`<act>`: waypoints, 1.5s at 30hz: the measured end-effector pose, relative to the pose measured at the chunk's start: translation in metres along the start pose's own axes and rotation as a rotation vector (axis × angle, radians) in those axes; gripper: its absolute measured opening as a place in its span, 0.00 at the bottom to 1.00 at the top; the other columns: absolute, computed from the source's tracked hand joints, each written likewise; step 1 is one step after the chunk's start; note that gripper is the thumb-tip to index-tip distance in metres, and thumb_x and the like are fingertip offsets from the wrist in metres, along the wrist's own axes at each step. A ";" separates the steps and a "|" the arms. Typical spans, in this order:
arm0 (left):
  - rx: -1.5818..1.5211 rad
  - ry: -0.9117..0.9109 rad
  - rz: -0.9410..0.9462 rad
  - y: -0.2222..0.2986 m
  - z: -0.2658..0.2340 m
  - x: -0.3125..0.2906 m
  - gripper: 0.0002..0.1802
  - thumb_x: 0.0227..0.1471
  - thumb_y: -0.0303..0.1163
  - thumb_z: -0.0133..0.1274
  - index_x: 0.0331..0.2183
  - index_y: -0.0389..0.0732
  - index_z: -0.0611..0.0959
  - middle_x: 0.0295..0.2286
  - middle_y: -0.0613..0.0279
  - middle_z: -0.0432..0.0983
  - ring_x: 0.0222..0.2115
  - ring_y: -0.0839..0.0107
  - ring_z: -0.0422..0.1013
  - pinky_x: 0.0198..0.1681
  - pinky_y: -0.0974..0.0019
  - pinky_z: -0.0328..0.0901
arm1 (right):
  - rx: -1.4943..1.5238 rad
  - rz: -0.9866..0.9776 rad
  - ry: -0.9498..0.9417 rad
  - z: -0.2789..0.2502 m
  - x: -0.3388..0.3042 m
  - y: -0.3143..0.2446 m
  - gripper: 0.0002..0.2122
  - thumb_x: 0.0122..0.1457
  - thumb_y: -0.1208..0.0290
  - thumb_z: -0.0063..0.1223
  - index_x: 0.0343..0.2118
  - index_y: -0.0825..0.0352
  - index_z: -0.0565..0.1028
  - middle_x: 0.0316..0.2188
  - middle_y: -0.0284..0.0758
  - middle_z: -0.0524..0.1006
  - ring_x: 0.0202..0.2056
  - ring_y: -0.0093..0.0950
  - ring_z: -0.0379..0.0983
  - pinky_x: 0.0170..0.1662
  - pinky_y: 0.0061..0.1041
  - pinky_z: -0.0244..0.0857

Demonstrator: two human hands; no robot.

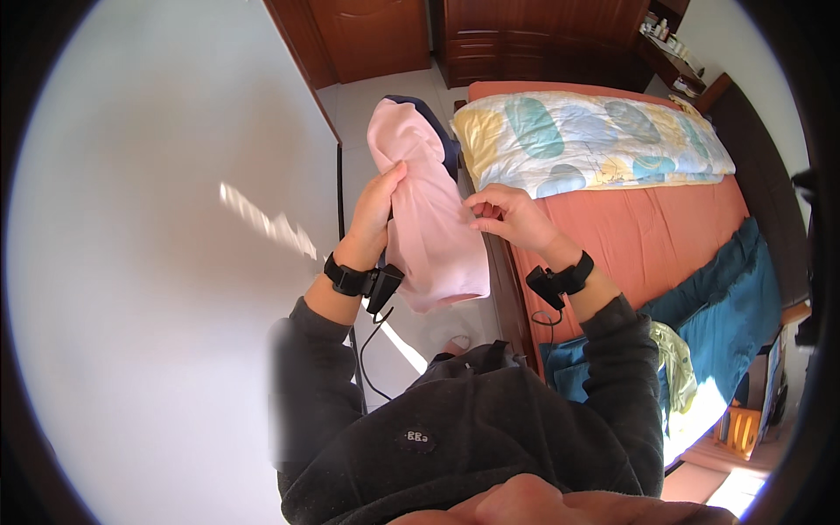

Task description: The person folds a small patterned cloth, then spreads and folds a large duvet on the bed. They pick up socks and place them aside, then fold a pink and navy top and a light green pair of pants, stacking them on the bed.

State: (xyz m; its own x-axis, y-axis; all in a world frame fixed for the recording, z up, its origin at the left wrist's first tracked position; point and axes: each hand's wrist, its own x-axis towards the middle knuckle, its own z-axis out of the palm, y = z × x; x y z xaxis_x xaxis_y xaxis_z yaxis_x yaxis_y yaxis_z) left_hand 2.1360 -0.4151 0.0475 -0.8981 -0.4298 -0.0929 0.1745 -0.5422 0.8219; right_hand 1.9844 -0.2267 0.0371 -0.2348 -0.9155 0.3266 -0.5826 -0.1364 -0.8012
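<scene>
Left hand [374,210] grips the pink garment [430,219] near its left edge, thumb on top; rest of the grip is hidden behind the fabric. Right hand [518,220] sits at the garment's right edge, fingers curled, thumb and index apart; can't tell if the tips touch cloth. Garment is around frame center, hanging lengthwise, with a dark navy part [444,131] showing behind its top end. Both wrists carry a strapped black device with a cable. Outward: salmon sheet [630,236] on the bed right of center, patterned quilt [595,140] folded across it at upper right, teal cloth [731,289] at lower right, light green cloth [674,367] against it. Brown wooden cabinet [542,39] top center, pale wall [157,175] fills the left.
</scene>
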 end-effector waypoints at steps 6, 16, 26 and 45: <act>-0.008 0.123 0.066 0.013 -0.038 -0.011 0.22 0.55 0.39 0.46 0.45 0.32 0.71 0.42 0.54 0.71 0.42 0.66 0.68 0.46 0.66 0.63 | -0.027 -0.114 0.017 0.038 0.030 0.036 0.02 0.48 0.80 0.55 0.27 0.70 0.75 0.24 0.35 0.73 0.26 0.29 0.68 0.30 0.22 0.63; 0.006 0.421 0.287 0.064 -0.069 -0.036 0.23 0.56 0.41 0.45 0.44 0.30 0.71 0.41 0.55 0.71 0.41 0.67 0.69 0.44 0.67 0.64 | -0.736 0.403 -0.314 0.090 0.005 0.188 0.05 0.49 0.73 0.50 0.25 0.66 0.77 0.27 0.39 0.76 0.33 0.37 0.73 0.36 0.35 0.67; -0.060 0.396 0.447 0.058 -0.094 -0.013 0.21 0.56 0.34 0.47 0.48 0.33 0.67 0.42 0.57 0.69 0.42 0.67 0.67 0.46 0.64 0.64 | -0.213 0.524 -0.464 0.098 0.038 0.139 0.41 0.49 0.68 0.57 0.62 0.59 0.41 0.62 0.43 0.43 0.58 0.42 0.54 0.56 0.36 0.53; -0.190 -0.451 0.148 0.015 0.004 -0.012 0.34 0.58 0.42 0.32 0.60 0.44 0.39 0.60 0.46 0.35 0.58 0.47 0.48 0.58 0.51 0.48 | 1.153 0.543 0.121 0.011 0.015 0.018 0.14 0.55 0.68 0.45 0.42 0.70 0.71 0.35 0.34 0.76 0.34 0.24 0.74 0.38 0.22 0.69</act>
State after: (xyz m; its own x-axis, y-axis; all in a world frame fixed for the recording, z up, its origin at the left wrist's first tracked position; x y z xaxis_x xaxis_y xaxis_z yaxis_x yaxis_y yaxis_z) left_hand 2.1477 -0.4152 0.0630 -0.9358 -0.1806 0.3028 0.3457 -0.6389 0.6873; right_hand 1.9787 -0.2474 0.0220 -0.3338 -0.9248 -0.1828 0.6040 -0.0609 -0.7946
